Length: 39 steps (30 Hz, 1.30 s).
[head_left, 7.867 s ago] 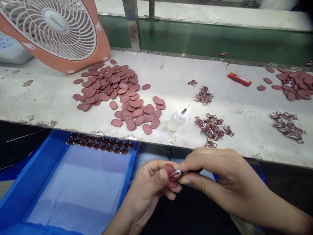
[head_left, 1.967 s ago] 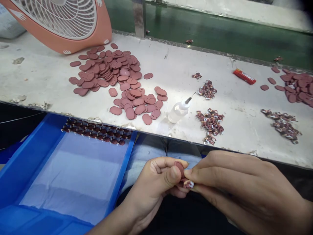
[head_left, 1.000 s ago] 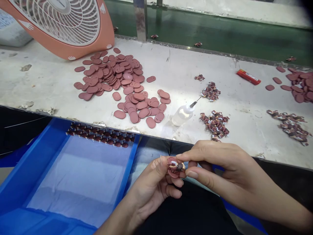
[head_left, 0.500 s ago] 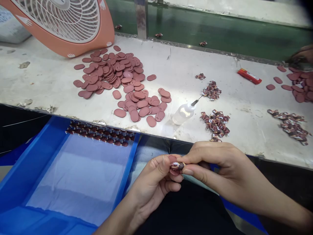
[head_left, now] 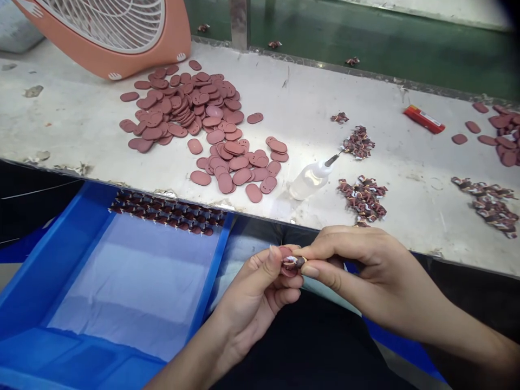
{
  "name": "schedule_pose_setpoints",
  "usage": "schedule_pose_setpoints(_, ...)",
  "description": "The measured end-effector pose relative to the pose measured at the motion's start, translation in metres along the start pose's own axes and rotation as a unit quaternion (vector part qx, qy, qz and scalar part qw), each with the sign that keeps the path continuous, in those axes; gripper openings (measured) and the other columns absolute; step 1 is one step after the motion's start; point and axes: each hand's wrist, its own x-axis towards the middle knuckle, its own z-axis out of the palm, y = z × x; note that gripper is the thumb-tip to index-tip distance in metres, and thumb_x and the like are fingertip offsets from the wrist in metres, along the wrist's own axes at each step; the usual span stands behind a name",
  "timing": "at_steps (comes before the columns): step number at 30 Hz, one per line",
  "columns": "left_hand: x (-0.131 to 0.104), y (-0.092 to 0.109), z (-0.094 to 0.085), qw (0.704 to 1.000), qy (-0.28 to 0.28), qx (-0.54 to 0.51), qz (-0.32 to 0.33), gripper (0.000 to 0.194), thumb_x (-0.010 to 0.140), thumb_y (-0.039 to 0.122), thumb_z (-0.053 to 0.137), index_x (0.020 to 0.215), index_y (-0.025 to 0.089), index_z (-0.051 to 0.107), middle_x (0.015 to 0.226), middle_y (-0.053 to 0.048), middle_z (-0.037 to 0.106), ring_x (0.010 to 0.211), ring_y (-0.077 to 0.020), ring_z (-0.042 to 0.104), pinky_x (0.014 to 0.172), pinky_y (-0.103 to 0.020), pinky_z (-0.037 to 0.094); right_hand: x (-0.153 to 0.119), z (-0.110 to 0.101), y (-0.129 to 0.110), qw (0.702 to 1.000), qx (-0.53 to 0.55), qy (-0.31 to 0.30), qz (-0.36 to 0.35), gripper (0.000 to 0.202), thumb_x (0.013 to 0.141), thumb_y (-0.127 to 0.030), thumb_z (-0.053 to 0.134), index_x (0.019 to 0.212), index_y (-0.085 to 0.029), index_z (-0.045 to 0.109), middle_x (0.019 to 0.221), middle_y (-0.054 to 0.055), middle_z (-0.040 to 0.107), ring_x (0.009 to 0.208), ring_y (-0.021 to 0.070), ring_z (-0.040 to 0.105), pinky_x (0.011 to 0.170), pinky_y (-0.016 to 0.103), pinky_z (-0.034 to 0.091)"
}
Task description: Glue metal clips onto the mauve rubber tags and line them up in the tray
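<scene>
Between thumb and fingers, my left hand [head_left: 260,287] grips a reddish-brown oval base [head_left: 286,252]. A small painted figurine [head_left: 293,262], dark brown with white and yellow parts, lies against that base. My right hand [head_left: 365,271] pinches the figurine's right end with thumb and forefinger. Both hands meet just below the table's front edge. Above them on the table are small piles of similar figurines [head_left: 363,199] and a clear glue bottle [head_left: 309,179] lying tilted, its needle tip touching or close to one pile [head_left: 359,143].
A large heap of oval bases [head_left: 187,105] lies beside an orange fan [head_left: 174,38]. At lower left, a blue tray [head_left: 217,265] holds rows of figurines on bases [head_left: 162,210]. A red packet [head_left: 424,119], more figurines [head_left: 487,203] and bases [head_left: 507,130] are at right.
The view has shifted slightly, so the table items sit a little higher and some further right. Both hands keep the same hold on the figurine and base.
</scene>
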Motion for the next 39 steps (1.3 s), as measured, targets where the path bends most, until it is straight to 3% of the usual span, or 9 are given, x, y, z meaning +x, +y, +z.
schedule_pose_setpoints(10,0.0,-0.001,-0.001,1.0,0.012,-0.02,0.013,0.018,0.071,0.033,0.081,0.075,0.016,0.077,0.063,0.002,0.07,0.056,-0.0052,0.066,0.054,-0.011,0.057,0.003,0.003,0.004,1.0,0.006,0.003,-0.011,0.015,0.097,-0.011,0.064,0.085,-0.02,0.068,0.087,-0.005,0.062,0.073,0.0063,0.059,0.066,0.016,0.044)
schedule_pose_setpoints(18,0.001,-0.001,-0.003,0.999,0.013,-0.029,0.014,0.017,0.069,0.032,0.082,0.075,0.017,0.076,0.063,0.002,0.071,0.057,-0.0056,0.067,0.054,-0.012,0.058,0.005,0.002,0.006,1.0,0.005,0.002,-0.008,0.014,0.096,-0.01,0.063,0.098,-0.02,0.071,0.087,-0.004,0.062,0.073,0.0064,0.059,0.065,0.015,0.044)
schedule_pose_setpoints(25,0.0,0.002,-0.007,0.999,-0.038,0.009,0.003,0.021,0.076,0.037,0.077,0.082,0.016,0.076,0.067,0.002,0.071,0.059,-0.0051,0.067,0.052,-0.012,0.057,0.008,-0.003,0.003,1.0,-0.004,-0.019,-0.013,0.01,0.096,-0.014,0.065,0.097,-0.023,0.07,0.078,-0.004,0.059,0.062,0.0062,0.054,0.056,0.016,0.042)
schedule_pose_setpoints(27,0.001,0.003,-0.008,0.998,-0.059,0.028,0.006,0.027,0.079,0.041,0.073,0.088,0.016,0.076,0.069,0.001,0.07,0.062,-0.0058,0.066,0.052,-0.013,0.057,0.008,-0.004,0.001,0.999,-0.006,-0.022,-0.033,0.015,0.096,-0.012,0.063,0.101,-0.024,0.069,0.079,-0.006,0.059,0.061,0.005,0.053,0.055,0.014,0.041)
schedule_pose_setpoints(31,0.002,0.006,-0.014,0.995,-0.075,0.064,0.016,0.057,0.075,0.062,0.066,0.106,0.014,0.073,0.081,-0.006,0.072,0.072,-0.0124,0.07,0.05,-0.015,0.057,0.009,0.002,0.002,0.994,-0.043,0.009,-0.096,0.017,0.097,-0.01,0.059,0.109,-0.02,0.066,0.082,-0.004,0.058,0.061,0.004,0.053,0.058,0.013,0.043)
schedule_pose_setpoints(33,0.0,0.007,-0.018,0.994,-0.031,0.076,0.067,0.06,0.071,0.063,0.07,0.109,0.016,0.071,0.088,-0.007,0.072,0.073,-0.0136,0.069,0.05,-0.017,0.057,0.009,0.011,0.004,0.984,-0.1,0.062,-0.137,0.011,0.097,-0.011,0.059,0.105,-0.016,0.065,0.08,-0.003,0.056,0.061,0.0038,0.052,0.058,0.013,0.043)
schedule_pose_setpoints(36,-0.007,0.006,-0.024,0.971,0.071,0.101,0.204,0.041,0.067,0.049,0.081,0.091,0.019,0.07,0.077,-0.001,0.069,0.062,-0.0095,0.063,0.048,-0.016,0.054,0.011,0.03,0.01,0.947,-0.205,0.146,-0.2,0.006,0.099,-0.01,0.059,0.103,-0.012,0.064,0.08,0.0,0.056,0.066,0.0061,0.052,0.063,0.017,0.043)
schedule_pose_setpoints(39,-0.016,0.004,-0.027,0.941,0.115,0.138,0.288,0.032,0.063,0.037,0.087,0.079,0.018,0.068,0.072,0.002,0.066,0.058,-0.0081,0.058,0.048,-0.017,0.051,0.014,0.05,0.018,0.913,-0.262,0.161,-0.269,0.012,0.099,-0.005,0.058,0.111,-0.006,0.061,0.083,0.004,0.059,0.07,0.0107,0.053,0.065,0.023,0.043)
